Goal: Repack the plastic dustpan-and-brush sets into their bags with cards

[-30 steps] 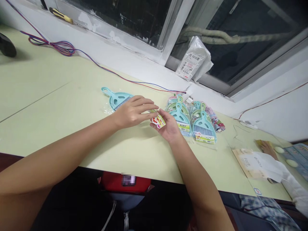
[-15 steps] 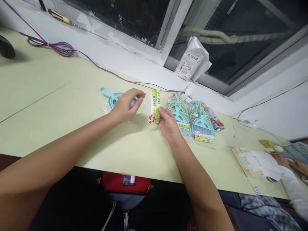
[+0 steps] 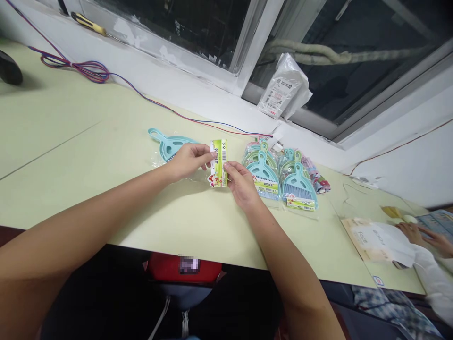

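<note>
A green and white printed card [image 3: 219, 163] is held upright above the table between both hands. My left hand [image 3: 189, 160] pinches its left edge, and my right hand [image 3: 242, 182] grips its right edge. Behind my left hand lies a light blue dustpan [image 3: 170, 145] in clear plastic, partly covered by the hand. To the right of my right hand are bagged dustpan and brush sets in blue and green, among them one [image 3: 262, 172] and another [image 3: 299, 184], both with similar cards across their lower parts.
Red and blue cable [image 3: 90, 71] runs along the wall. A screwdriver [image 3: 88, 23] and a white packet [image 3: 279, 89] rest on the window ledge. At the right, a person's hands [image 3: 412, 231] are beside a white-and-beige package [image 3: 378, 241].
The card has shifted left and slightly down with my right hand. My left hand has closed on its left edge. At the far right, the other person's hands have moved slightly.
</note>
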`<act>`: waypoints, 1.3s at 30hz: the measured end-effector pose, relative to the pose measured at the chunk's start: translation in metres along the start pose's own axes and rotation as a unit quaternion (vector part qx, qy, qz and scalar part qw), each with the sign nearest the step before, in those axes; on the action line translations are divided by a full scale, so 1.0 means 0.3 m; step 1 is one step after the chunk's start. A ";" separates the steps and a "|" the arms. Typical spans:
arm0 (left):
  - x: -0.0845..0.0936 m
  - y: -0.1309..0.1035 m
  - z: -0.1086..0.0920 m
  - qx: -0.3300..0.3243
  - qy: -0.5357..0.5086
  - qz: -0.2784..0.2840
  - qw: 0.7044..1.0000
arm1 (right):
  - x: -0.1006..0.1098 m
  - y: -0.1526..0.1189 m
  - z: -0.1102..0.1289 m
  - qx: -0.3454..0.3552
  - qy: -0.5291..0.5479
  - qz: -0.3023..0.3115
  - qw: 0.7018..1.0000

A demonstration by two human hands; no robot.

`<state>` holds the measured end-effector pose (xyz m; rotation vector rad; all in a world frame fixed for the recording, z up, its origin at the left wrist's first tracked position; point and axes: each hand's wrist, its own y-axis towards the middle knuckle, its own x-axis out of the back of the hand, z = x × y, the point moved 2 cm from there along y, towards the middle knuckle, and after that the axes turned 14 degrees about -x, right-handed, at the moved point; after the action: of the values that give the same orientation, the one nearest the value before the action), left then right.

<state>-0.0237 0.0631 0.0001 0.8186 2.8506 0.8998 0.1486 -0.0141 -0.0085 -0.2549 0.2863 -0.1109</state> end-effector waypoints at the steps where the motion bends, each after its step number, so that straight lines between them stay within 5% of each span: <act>1: -0.002 -0.001 -0.001 0.001 0.001 0.011 1.000 | 0.000 0.000 0.000 0.002 -0.001 0.000 1.000; 5: -0.003 0.000 -0.007 0.000 0.007 0.032 0.999 | 0.002 0.003 0.000 0.001 0.002 0.005 1.000; 8: 0.040 0.015 -0.012 -0.016 0.090 -0.022 0.996 | 0.009 0.007 0.000 -0.002 0.007 -0.005 1.000; 13: 0.179 0.038 -0.015 -0.062 0.366 -0.104 0.923 | 0.029 0.023 -0.006 -0.007 0.015 -0.020 1.000; 18: 0.242 0.029 0.033 -0.019 0.489 -0.025 0.872 | 0.044 0.037 -0.017 -0.012 0.030 -0.031 0.999; 27: 0.122 -0.002 0.076 0.029 0.569 0.105 0.815 | 0.040 0.040 -0.024 -0.015 0.044 -0.036 0.998; 39: 0.064 -0.016 0.068 0.075 0.587 0.175 0.787 | 0.041 0.037 -0.030 -0.016 0.027 -0.029 0.999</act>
<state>-0.0385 0.0800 -0.0174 1.0971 3.9021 1.7471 0.1583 -0.0072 -0.0230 -0.2921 0.3344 -0.1702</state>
